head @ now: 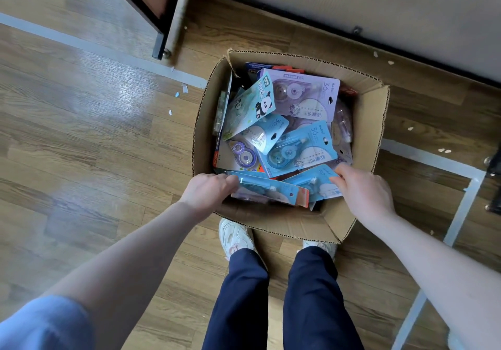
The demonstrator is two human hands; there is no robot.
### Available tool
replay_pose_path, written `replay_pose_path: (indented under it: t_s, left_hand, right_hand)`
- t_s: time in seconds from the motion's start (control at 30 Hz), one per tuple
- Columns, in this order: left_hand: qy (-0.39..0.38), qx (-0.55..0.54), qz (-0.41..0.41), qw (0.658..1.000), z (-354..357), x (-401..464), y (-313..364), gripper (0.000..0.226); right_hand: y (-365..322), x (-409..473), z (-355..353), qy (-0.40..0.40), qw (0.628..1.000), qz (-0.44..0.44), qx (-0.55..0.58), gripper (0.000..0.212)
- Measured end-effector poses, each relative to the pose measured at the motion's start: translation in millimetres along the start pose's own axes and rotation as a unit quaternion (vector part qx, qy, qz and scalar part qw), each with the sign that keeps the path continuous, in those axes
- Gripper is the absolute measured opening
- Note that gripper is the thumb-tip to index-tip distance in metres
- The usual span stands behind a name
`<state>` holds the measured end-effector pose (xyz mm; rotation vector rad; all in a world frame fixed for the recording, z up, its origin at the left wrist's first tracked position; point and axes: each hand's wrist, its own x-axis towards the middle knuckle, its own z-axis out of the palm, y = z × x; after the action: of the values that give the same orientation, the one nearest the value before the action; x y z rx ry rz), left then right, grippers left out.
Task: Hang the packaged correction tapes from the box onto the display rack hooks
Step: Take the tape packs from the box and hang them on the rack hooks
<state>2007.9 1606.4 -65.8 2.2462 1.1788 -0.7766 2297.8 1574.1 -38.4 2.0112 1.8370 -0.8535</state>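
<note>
The box (371, 122) is matt corrugated cardboard. The packaged correction tapes (306, 97) are glossy printed card under clear plastic. The floor (95, 105) is smooth wood-grain with sheen.

Brown cardboard box (376, 122) holds blue packs (301, 151), a lilac pack (306, 97) and a mint panda-printed pack (250, 107).

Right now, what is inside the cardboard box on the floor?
The cardboard box holds a loose heap of packaged correction tapes: blue packs, a lilac pack, a panda pack. Both hands, left hand and right hand, grip blue packs. Lower layers and the bottom are covered.
</note>
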Motion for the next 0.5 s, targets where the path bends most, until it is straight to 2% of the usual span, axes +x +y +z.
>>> replay_pose_path:
  t_s: [0.13,0.3,0.4,0.5]
  left_hand:
    - [0.042,-0.030,-0.046,0.998,-31.0,1.1,-0.3,0.029]
    - [0.006,-0.112,-0.058,0.992,-59.9,2.8,-7.1,0.006]
    - [-0.008,-0.162,-0.064,0.985,-78.6,-4.3,-8.5,0.007]
    - [0.017,-0.165,-0.061,0.984,-96.1,-14.2,-7.2,0.015]
  right_hand:
    - [-1.3,-0.1,-22.1,0.003,1.000,-0.008,-0.027,0.024]
    - [-7.2,-1.4,-50.9,-0.002,0.997,-0.022,-0.071,0.024]
    - [-13.4,-5.0,-67.8,0.006,0.997,-0.024,-0.074,0.022]
    - [-15.5,-9.0,-81.7,0.023,0.998,-0.023,-0.061,0.019]
